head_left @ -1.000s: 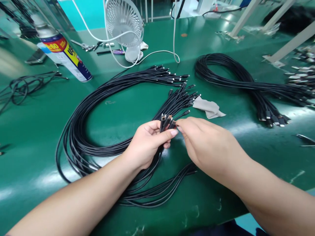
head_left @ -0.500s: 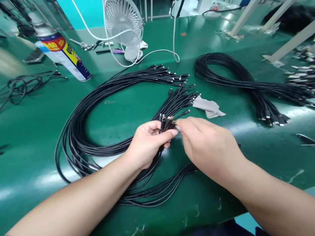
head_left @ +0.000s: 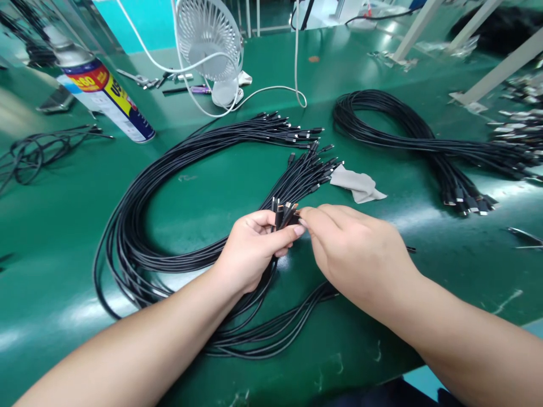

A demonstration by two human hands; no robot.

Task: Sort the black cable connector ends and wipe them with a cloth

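Observation:
My left hand [head_left: 258, 243] is closed around several black cables, whose connector ends [head_left: 280, 212] poke up above the thumb and fingers. Some of these plugs show orange or bare metal tips. Right beside them, my right hand [head_left: 352, 243] pinches at one connector end with thumb and forefinger; its other fingers are curled and the pinched part is mostly hidden. A big loop of black cables [head_left: 139, 198] curves around to the left of my hands, its plug ends lying just beyond them. A few more black cables [head_left: 271, 339] lie below my wrists.
Beyond my right hand lies a pale cloth scrap [head_left: 358, 183]. A second black cable bundle [head_left: 382, 124] rests at the right. Further back stand a white fan [head_left: 210, 42] with a trailing cord and a spray can [head_left: 108, 96]. A metal tool [head_left: 526, 237] sits at the right edge.
The whole view has shifted slightly. Both hands keep the same hold on the cable ends, with my right fingertips barely moved.

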